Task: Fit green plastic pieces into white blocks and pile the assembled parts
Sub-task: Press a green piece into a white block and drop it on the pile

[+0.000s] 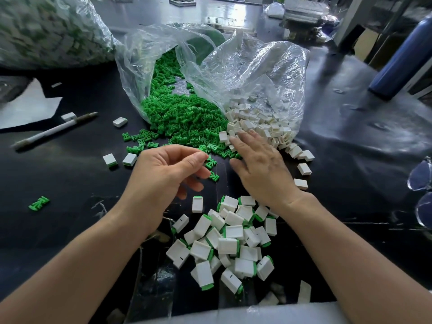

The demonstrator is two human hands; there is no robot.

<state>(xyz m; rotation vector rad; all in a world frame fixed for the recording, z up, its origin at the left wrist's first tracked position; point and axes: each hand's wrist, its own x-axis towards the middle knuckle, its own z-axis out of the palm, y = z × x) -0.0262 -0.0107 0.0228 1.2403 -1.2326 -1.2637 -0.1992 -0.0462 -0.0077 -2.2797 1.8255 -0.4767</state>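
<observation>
A heap of green plastic pieces (184, 118) spills from a clear bag onto the black table. Beside it on the right, white blocks (257, 125) pour out of a second clear bag. A pile of assembled white-and-green parts (231, 242) lies near the table's front edge, between my forearms. My left hand (166, 174) hovers by the loose green pieces, fingers loosely curled, with nothing visible in it. My right hand (259, 164) lies palm down, its straight fingertips touching the nearest white blocks.
A pen (53, 130) and white paper (28, 106) lie at the left, with stray assembled parts (120, 122) near them. A big full bag (51, 31) fills the far left. A blue bottle (402, 57) stands far right; eyeglasses (423, 183) sit at the right edge.
</observation>
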